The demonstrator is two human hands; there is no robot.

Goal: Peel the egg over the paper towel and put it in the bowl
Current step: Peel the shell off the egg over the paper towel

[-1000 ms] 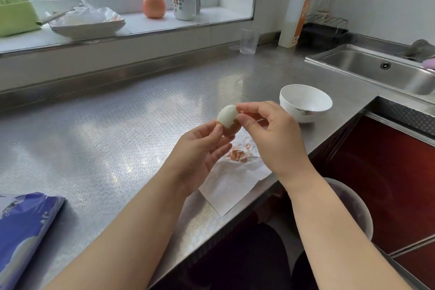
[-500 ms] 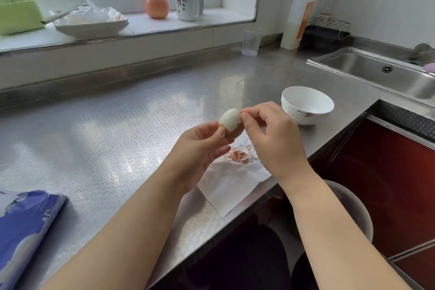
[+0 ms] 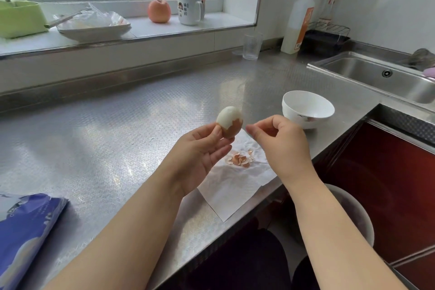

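My left hand (image 3: 200,153) holds an egg (image 3: 230,123) upright by its lower end. The egg's top half is bare white and its bottom half still carries brown shell. My right hand (image 3: 281,146) hovers just right of the egg, apart from it, with thumb and forefinger pinched together; whether a shell bit is between them I cannot tell. Below both hands lies a white paper towel (image 3: 233,186) with a small heap of brown shell pieces (image 3: 240,159). An empty white bowl (image 3: 308,108) stands on the steel counter to the right of the hands.
The steel counter (image 3: 106,129) ends in a front edge just under the towel. A sink (image 3: 386,77) is at the far right, a clear glass (image 3: 251,46) and a bottle (image 3: 297,21) at the back. A blue bag (image 3: 23,238) lies at the lower left.
My right hand has pulled away from the egg to the right. The egg's brown lower half, covered before, now shows.
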